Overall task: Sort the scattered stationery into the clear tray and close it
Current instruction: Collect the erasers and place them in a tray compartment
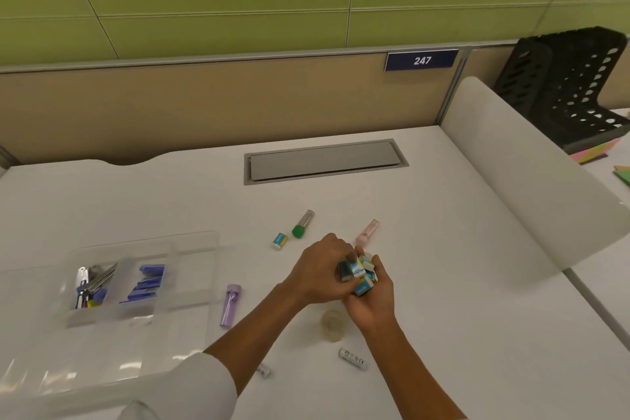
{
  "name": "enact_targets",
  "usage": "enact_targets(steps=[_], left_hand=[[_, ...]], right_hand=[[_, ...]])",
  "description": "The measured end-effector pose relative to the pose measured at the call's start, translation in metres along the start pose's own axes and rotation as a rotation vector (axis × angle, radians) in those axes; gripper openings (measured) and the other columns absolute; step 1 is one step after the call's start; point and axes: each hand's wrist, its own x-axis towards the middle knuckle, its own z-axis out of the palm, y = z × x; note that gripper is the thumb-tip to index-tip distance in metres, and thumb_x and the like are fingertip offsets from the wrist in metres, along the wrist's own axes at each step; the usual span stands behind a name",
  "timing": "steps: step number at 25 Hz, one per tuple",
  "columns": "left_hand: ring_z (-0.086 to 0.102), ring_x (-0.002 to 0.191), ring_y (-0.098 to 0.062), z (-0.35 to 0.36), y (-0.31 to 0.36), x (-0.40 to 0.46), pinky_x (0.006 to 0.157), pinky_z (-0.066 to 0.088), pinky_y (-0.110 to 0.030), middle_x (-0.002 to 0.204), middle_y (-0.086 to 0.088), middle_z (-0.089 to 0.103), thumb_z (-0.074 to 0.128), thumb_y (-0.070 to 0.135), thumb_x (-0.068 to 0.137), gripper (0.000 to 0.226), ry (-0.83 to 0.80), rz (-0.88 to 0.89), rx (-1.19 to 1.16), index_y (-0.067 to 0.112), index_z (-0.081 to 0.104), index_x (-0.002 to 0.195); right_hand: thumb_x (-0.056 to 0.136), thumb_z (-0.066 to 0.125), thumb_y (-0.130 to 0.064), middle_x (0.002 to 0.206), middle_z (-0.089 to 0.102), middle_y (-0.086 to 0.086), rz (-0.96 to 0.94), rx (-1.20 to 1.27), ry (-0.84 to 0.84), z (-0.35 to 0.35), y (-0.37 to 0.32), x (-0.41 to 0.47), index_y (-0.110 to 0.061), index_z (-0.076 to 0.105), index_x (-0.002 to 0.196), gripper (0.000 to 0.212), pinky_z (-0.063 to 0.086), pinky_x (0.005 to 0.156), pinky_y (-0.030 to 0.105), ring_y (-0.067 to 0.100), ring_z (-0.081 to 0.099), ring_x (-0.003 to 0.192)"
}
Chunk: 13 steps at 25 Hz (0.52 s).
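White matte desk (443,215), tan partition behind, green panelled wall above; grey metal cable hatch (324,160) set flush in the desktop.

Far left: clear tray (191,249), frosted plastic, divided into compartments, lid open and lying flat toward the near edge. Leftmost compartment holds shiny metal clips (92,280) mixed with some coloured bits; the next one holds a stack of flat blue pieces (148,283).

Just right of the tray: lilac translucent tube (230,305), lying on the desk. Farther back, a small blue-yellow eraser (280,240) beside a clear tube with a green cap (301,225). A pink-tinted tube (367,232) lies just beyond the hands.

Centre: both hands together. Left hand (320,269) is palm-down, fingers curled over a bunch of erasers (358,274), small rectangular blocks in blue, yellow and black sleeves. Right hand (373,300) is cupped palm-up beneath, cradling the same bunch. The count is unclear, as they overlap.

Near the right wrist: clear tape roll (334,324), partly hidden by the forearm. Closer in, a white battery (353,358); a second white cylinder (264,370), probably another battery, peeks out by the left forearm.

Far right: frosted curved divider (511,181), black perforated file rack (572,92) and coloured paper beyond it.
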Motion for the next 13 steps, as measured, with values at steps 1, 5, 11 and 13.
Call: enact_targets(steps=[1, 5, 11, 13], left_hand=[[0.052, 0.086, -0.009, -0.002, -0.001, -0.001, 0.069, 0.050, -0.029, 0.091, 0.007, 0.063, 0.069, 0.047, 0.071, 0.035, 0.012, 0.009, -0.004, 0.021, 0.063, 0.095], [0.053, 0.095, -0.007, -0.019, -0.031, -0.010, 0.081, 0.048, -0.024, 0.098, 0.009, 0.061, 0.070, 0.042, 0.073, 0.033, 0.152, -0.125, -0.030, 0.021, 0.061, 0.097], [0.048, 0.117, -0.022, -0.030, -0.100, -0.013, 0.087, 0.048, -0.030, 0.127, -0.005, 0.052, 0.068, 0.011, 0.082, 0.043, 0.084, -0.650, 0.142, 0.014, 0.052, 0.122], [0.043, 0.126, -0.025, -0.026, -0.118, -0.008, 0.095, 0.048, -0.035, 0.139, -0.006, 0.045, 0.065, 0.007, 0.084, 0.056, -0.043, -0.682, 0.166, 0.016, 0.045, 0.135]], right_hand=[[0.078, 0.078, -0.027, 0.102, 0.071, 0.015, -0.008, 0.004, -0.022, 0.000, 0.002, -0.002, -0.010, 0.069, 0.107, 0.035, 0.061, 0.080, 0.040, 0.029, 0.071, 0.092], [0.034, 0.099, -0.008, 0.112, 0.067, 0.021, 0.006, 0.078, -0.075, -0.004, 0.001, -0.003, -0.005, 0.071, 0.104, 0.075, 0.061, 0.077, 0.046, 0.035, 0.068, 0.102], [0.087, 0.067, -0.027, 0.111, 0.064, 0.018, 0.018, 0.089, -0.019, 0.005, 0.008, 0.007, -0.005, 0.071, 0.103, 0.027, 0.061, 0.076, 0.042, 0.031, 0.066, 0.101], [0.094, 0.059, -0.032, 0.110, 0.064, 0.018, 0.026, 0.085, 0.006, 0.006, 0.010, 0.012, -0.006, 0.070, 0.105, 0.030, 0.061, 0.076, 0.040, 0.029, 0.066, 0.100]])
